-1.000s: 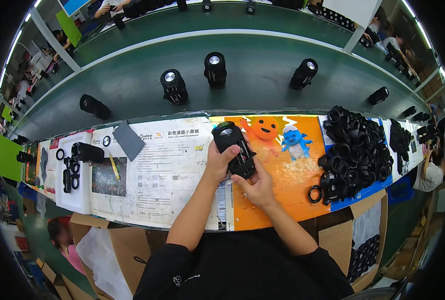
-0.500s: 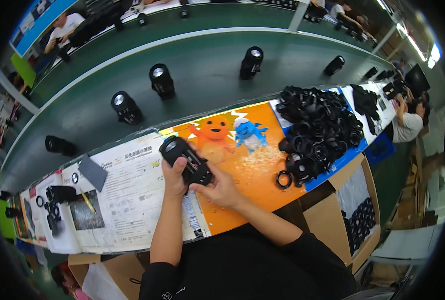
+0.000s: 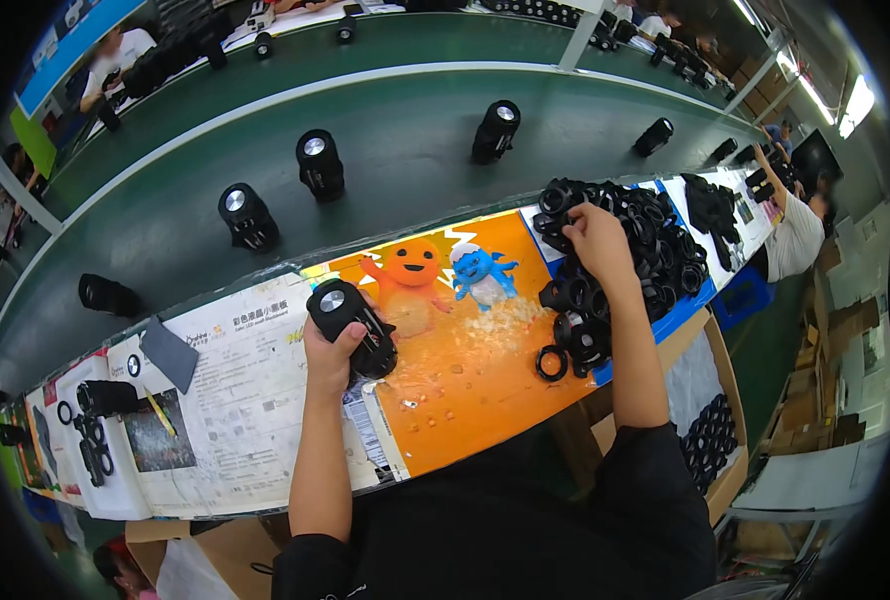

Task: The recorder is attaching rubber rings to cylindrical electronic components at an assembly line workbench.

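Note:
My left hand [image 3: 329, 350] is wrapped round a black cylindrical device [image 3: 373, 352] with a silver disc on its upper end. It is held tilted over the seam between the white printed sheet and the orange sheet. Out to the right, my right hand [image 3: 597, 240] reaches into a heap of black plastic ring parts [image 3: 655, 235]. Its fingers are pinched on a black ring part [image 3: 555, 228] at the heap's left edge, which they partly cover. One loose black ring [image 3: 552, 363] lies on the orange sheet [image 3: 465, 400] just below the heap.
Similar black cylinders [image 3: 321, 165] stand spaced along the green conveyor belt [image 3: 405, 130] beyond the bench. A grey pad [image 3: 170, 354] and a white foam tray [image 3: 115, 470] with black parts lie at left. An open carton [image 3: 730, 400] of black rings stands lower right. Other people work around.
My right hand has let go of the black cylinder and moved right to the heap of ring parts. My left hand keeps the cylinder, slightly lower and more upright.

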`<action>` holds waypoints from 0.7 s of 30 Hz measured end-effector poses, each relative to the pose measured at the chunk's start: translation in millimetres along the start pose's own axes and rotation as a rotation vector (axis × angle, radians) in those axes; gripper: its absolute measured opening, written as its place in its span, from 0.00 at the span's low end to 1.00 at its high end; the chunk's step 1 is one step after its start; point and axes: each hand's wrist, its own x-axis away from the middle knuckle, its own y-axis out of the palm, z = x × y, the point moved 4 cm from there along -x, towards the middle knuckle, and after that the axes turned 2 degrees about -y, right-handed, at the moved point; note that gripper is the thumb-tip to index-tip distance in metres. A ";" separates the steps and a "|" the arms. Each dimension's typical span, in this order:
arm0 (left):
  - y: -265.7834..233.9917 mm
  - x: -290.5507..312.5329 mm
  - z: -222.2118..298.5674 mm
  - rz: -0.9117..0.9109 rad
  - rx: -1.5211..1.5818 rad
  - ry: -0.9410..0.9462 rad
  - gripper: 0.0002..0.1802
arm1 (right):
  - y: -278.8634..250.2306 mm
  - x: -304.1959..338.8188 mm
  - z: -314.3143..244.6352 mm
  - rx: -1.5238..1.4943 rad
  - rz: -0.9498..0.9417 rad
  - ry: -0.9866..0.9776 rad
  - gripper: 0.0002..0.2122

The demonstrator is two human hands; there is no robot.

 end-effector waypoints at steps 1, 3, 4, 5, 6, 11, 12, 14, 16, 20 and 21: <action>-0.3 -0.1 -0.4 -0.016 -0.020 -0.013 0.41 | -5.2 -0.5 4.6 0.007 0.040 0.004 0.17; 1.3 -0.6 0.9 -0.030 -0.026 -0.034 0.51 | -14.7 8.3 0.7 0.107 0.169 -0.026 0.15; -1.4 -1.0 -0.1 -0.023 -0.026 -0.034 0.51 | -13.8 6.2 1.6 0.107 0.163 -0.030 0.15; -4.0 -1.6 -2.1 -0.038 -0.017 -0.014 0.51 | -11.1 1.9 6.5 0.057 0.075 -0.018 0.15; -4.3 -3.3 -2.2 -0.057 -0.008 0.008 0.51 | -9.1 -0.7 6.9 0.008 -0.011 -0.004 0.14; -7.5 -3.6 -3.8 -0.099 0.047 0.002 0.50 | -26.7 8.4 -9.9 -0.110 0.093 -0.023 0.14; -7.5 -2.8 -2.4 -0.079 0.037 0.014 0.49 | -32.5 14.9 -25.9 -0.112 0.088 -0.027 0.14; -6.9 -3.0 1.9 -0.055 0.022 0.026 0.47 | -36.1 29.9 -56.5 -0.438 0.058 -0.063 0.15; -6.5 -1.8 5.3 -0.029 0.020 -0.070 0.42 | -4.3 43.7 -74.6 -0.862 -0.199 -0.082 0.15; -6.8 -2.7 4.1 -0.051 0.057 -0.090 0.36 | 92.2 73.9 -103.0 -1.119 -0.518 0.017 0.12; -5.2 -2.9 2.2 -0.019 0.000 -0.066 0.37 | 104.9 77.0 -101.0 -1.052 -0.509 0.012 0.12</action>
